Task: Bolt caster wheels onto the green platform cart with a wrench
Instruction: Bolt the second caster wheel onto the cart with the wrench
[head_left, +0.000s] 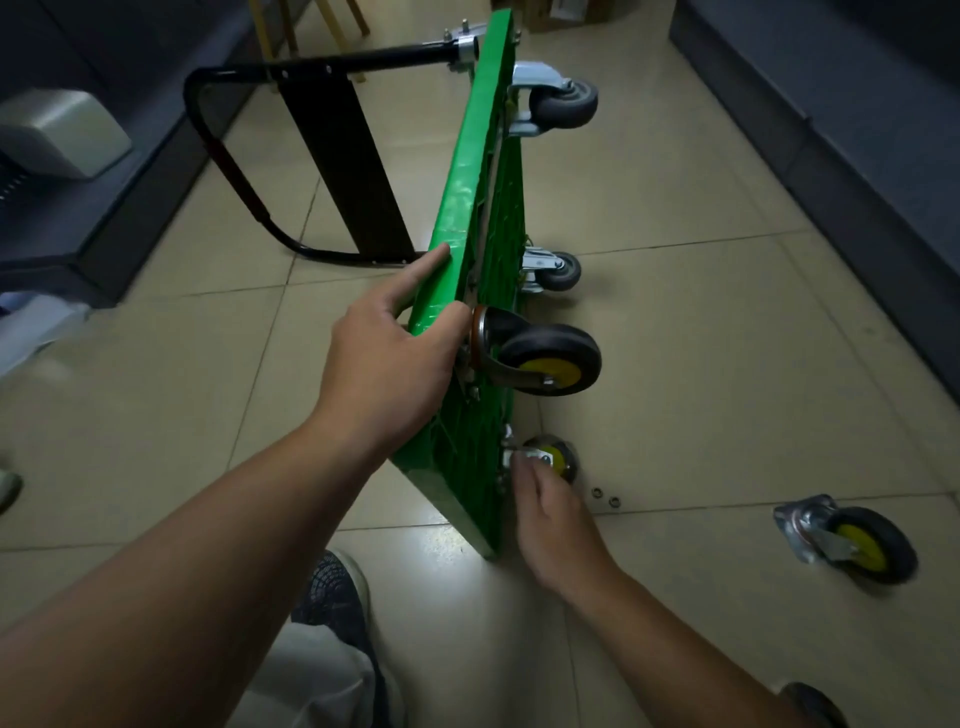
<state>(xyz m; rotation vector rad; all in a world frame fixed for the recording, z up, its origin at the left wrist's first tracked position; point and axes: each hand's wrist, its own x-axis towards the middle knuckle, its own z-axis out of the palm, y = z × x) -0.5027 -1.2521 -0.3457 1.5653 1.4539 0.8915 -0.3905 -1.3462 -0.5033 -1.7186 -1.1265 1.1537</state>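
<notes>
The green platform cart (467, 171) stands on its side edge on the tiled floor, its underside facing right. My left hand (395, 358) grips its upper near edge, with the thumb over the rim beside a yellow-hubbed caster (545, 361). Lower down, my right hand (550, 514) pinches the metal bracket of another yellow-hubbed caster (558, 457) near the floor. Two grey casters (563, 104) (556, 270) sit on the far part of the underside. No wrench shows.
A loose yellow-hubbed caster (852, 538) lies on the floor at the right, with two small nuts (607, 496) near my right hand. The black folding handle (291, 156) sticks out to the left. Dark furniture lines both sides. My shoe (337, 597) is below the cart.
</notes>
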